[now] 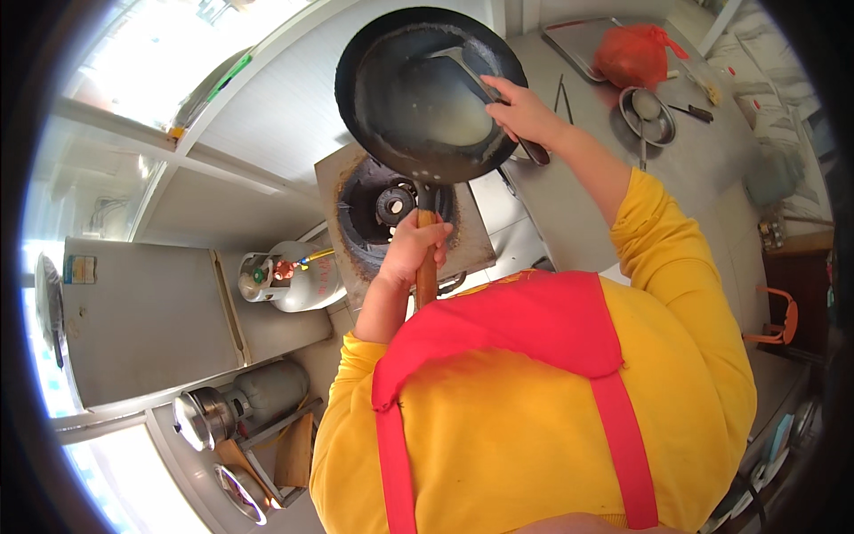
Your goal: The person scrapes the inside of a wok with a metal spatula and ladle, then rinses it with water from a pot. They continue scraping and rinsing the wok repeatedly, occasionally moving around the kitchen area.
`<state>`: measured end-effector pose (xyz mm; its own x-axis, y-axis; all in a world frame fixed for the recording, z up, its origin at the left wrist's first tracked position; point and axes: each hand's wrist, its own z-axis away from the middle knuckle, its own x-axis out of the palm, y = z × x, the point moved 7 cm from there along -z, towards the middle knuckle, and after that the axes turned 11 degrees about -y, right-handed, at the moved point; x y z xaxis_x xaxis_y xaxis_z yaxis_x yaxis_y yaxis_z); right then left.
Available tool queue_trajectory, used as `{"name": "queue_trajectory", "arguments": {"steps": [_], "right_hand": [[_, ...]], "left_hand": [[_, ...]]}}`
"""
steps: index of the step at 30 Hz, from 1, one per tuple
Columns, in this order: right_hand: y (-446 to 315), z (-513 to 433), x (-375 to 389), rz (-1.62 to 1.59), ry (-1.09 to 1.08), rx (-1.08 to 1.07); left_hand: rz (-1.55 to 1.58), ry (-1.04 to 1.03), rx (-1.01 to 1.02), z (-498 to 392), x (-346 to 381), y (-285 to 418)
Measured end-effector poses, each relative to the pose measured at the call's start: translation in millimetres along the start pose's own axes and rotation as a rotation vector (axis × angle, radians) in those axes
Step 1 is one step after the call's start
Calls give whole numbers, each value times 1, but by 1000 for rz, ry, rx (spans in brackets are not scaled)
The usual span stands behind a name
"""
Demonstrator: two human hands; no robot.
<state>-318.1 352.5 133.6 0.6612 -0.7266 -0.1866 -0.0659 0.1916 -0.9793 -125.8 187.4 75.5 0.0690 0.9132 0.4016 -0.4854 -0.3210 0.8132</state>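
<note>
My left hand (pixel 417 247) grips the wooden handle (pixel 426 274) of a black wok (pixel 380 87). The wok is raised and overlaps the far side of a gas stove (pixel 477 233), whose burner (pixel 395 205) shows below it. Pale, cloudy liquid (pixel 460 117) pools in the wok's right half. In my right hand (pixel 524 113) is a spatula (pixel 470 70) with a dark handle. Its metal blade reaches over the inside of the wok; whether it touches the surface is hard to tell.
A metal table (pixel 574 193) stands at the right. It holds a steel bowl (pixel 657 137) with a ladle, a knife (pixel 694 112), tongs (pixel 564 100), a tray (pixel 577 43) and a red plastic bag (pixel 630 57). Left of the stove is a gas cylinder (pixel 307 277) with a yellow hose.
</note>
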Motion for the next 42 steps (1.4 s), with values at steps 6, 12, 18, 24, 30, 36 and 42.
{"name": "queue_trajectory", "arguments": {"steps": [6, 12, 18, 24, 30, 36, 42], "right_hand": [[23, 15, -34, 99, 24, 105], [42, 40, -46, 43, 57, 187], [68, 69, -48, 74, 32, 283], [89, 107, -52, 74, 27, 347], [92, 136, -53, 80, 13, 351], [47, 101, -60, 80, 76, 71], [12, 43, -48, -208, 131, -253]], "left_hand": [[-170, -5, 32, -35, 9, 11], [-291, 29, 77, -58, 16, 12], [-412, 86, 88, -73, 16, 16], [-553, 155, 115, -81, 10, 15], [-611, 164, 154, -84, 6, 16], [-649, 172, 164, -82, 7, 18], [-630, 147, 151, -80, 15, 16]]}}
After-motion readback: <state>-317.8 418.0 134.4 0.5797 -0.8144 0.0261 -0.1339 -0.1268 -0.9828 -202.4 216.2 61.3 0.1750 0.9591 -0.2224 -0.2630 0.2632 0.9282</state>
